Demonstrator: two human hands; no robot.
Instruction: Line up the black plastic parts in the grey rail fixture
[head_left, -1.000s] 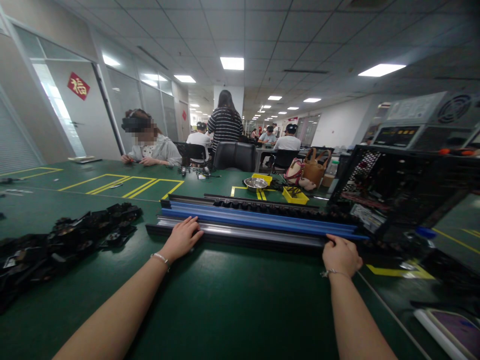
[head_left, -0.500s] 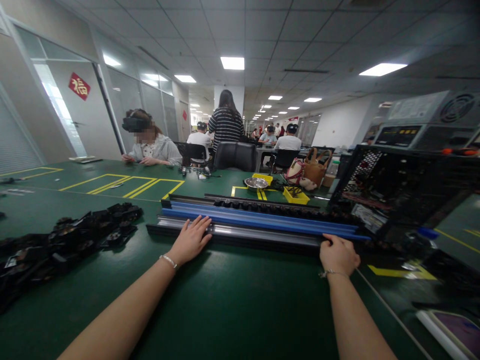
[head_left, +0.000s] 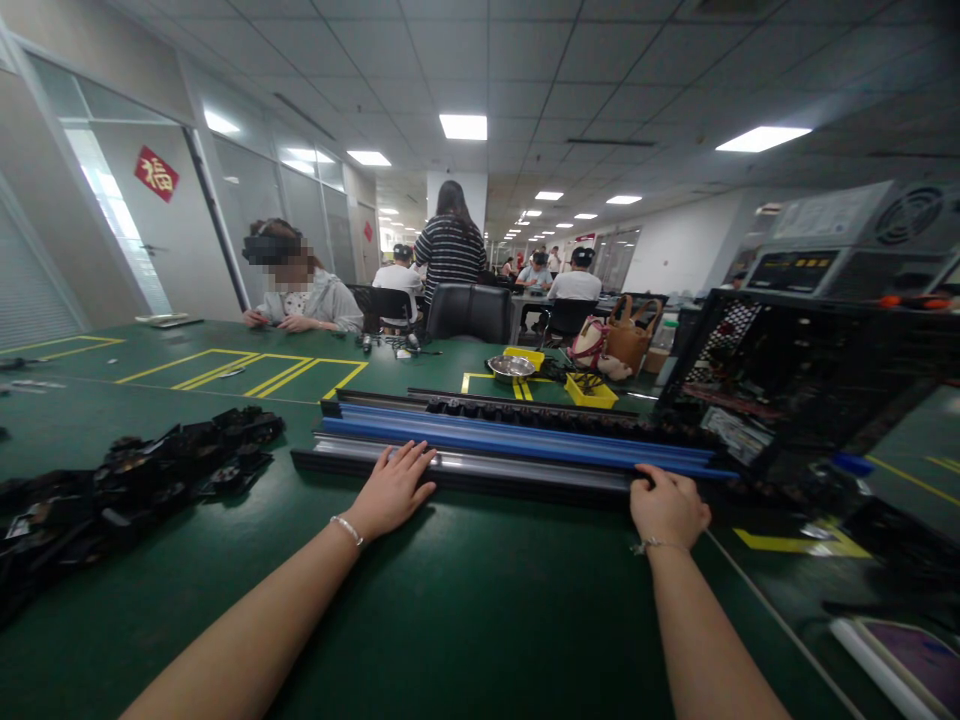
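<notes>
A long black rail with a shiny grey channel (head_left: 525, 471) lies across the green table in front of me. My left hand (head_left: 391, 492) rests on its left part, palm down, fingers outstretched and slightly spread. At the rail's right end, my right hand (head_left: 670, 508) has its fingers curled, with the thumb and forefinger at the edge; the other fingertips are hidden. Just behind runs a long blue rail (head_left: 510, 432), parallel to the grey one. A row of small black parts (head_left: 480, 408) sits behind the blue rail.
Black parts (head_left: 165, 465) are heaped at the left. A computer case (head_left: 825, 350) stands at the right with power supplies on top. Farther back are a metal bowl (head_left: 511, 367) and a yellow tray (head_left: 592, 392). Across the table sits a person (head_left: 315, 295) wearing a headset.
My left hand has slid a little to the right along the grey rail. My right hand has shifted slightly left at the rail's end. The rails look unmoved.
</notes>
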